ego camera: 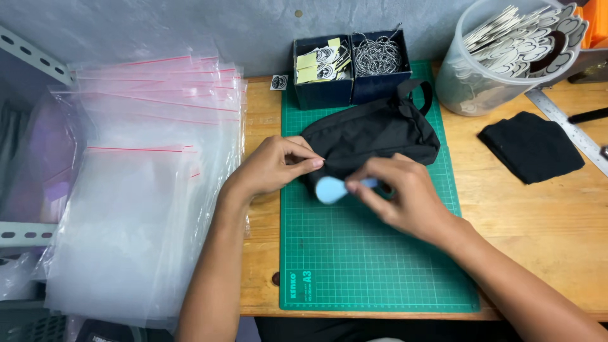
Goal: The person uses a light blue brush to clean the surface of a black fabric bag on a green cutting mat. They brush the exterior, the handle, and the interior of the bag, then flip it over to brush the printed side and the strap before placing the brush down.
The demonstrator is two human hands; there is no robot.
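Observation:
A black fabric pouch (380, 134) lies on the green cutting mat (354, 266), its strap loop toward the back. My left hand (272, 166) pinches the pouch's near left corner between thumb and fingers. My right hand (402, 193) holds a light blue tag (330, 189) right at that same corner, fingers closed around its narrow end. The corner itself is partly hidden by my fingers.
A stack of clear zip bags (139, 190) covers the left of the wooden table (538, 228). Two dark boxes with stickers (322, 69) and ball chains (377, 60) stand at the back. A plastic tub of tags (506, 57), folded black cloth (531, 145) and a metal ruler (570, 130) are at right.

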